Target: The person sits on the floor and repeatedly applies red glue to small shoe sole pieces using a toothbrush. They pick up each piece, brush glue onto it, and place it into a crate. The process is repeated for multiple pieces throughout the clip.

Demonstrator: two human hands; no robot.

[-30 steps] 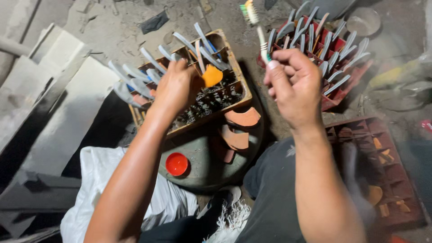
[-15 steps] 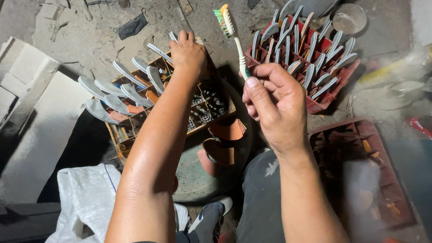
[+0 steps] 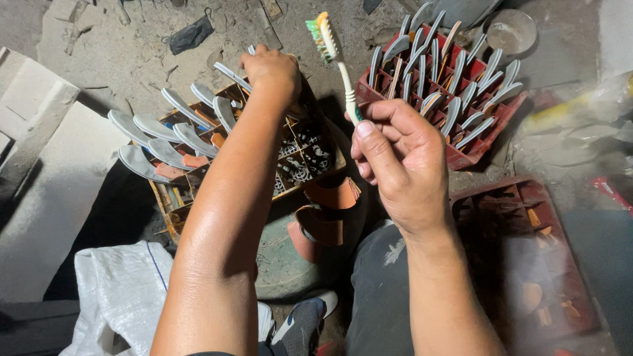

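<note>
My right hand (image 3: 399, 158) holds a white toothbrush (image 3: 335, 56) upright by its handle, the green and orange bristles pointing up. My left hand (image 3: 271, 69) reaches out over the far corner of a wooden compartment crate (image 3: 303, 184), fingers closed around something among the grey knife blades (image 3: 178, 135); what it grips is hidden. The blades stand in the crate's left compartments, some with orange handles. The crate rests on a round greenish drum (image 3: 283, 264).
A red plastic crate (image 3: 461, 155) full of upright blades stands behind my right hand. A second red crate (image 3: 527, 264) with orange pieces lies at the right. Orange handle pieces (image 3: 330, 198) sit on the drum. White sack (image 3: 122, 296), grey slabs (image 3: 53, 191), metal bowl (image 3: 508, 29).
My left hand has moved from the crate's middle to its far corner. My right hand with the toothbrush has shifted slightly lower and left in view as the camera moved.
</note>
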